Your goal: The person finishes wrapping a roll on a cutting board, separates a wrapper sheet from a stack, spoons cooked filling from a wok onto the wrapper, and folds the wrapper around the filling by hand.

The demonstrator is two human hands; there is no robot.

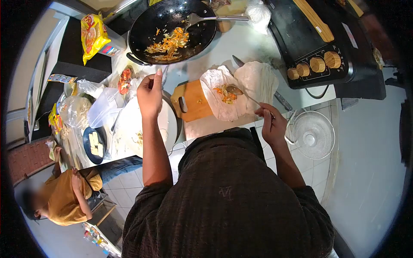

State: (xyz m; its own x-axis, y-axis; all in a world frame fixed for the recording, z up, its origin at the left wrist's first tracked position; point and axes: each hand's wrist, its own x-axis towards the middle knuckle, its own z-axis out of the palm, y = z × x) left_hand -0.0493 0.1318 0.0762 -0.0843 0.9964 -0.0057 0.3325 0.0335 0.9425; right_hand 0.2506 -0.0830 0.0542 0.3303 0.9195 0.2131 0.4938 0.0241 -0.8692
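Observation:
My right hand (pixel 272 124) is closed round the handle of a spoon (pixel 235 90), whose bowl touches a small heap of vegetable filling (pixel 227 95). That filling lies on a thin round wrapper (pixel 215 82), which partly covers a wooden cutting board (pixel 192 101). More wrappers (pixel 257 79) are stacked just to the right. My left hand (pixel 150 95) is raised left of the board, its fingers curled together and thumb up, with nothing seen in it. Above, a black wok (pixel 144 36) holds cooked shredded vegetables (pixel 172 43) and a metal spatula (pixel 215 18).
A stove with wooden knobs (pixel 317 65) stands at the right, above a white fan (pixel 309 135). A knife handle (pixel 283 101) shows beside the wrappers. Plastic bags (pixel 77 109), a dark plate (pixel 88 148) and a person (pixel 64 198) are at the left.

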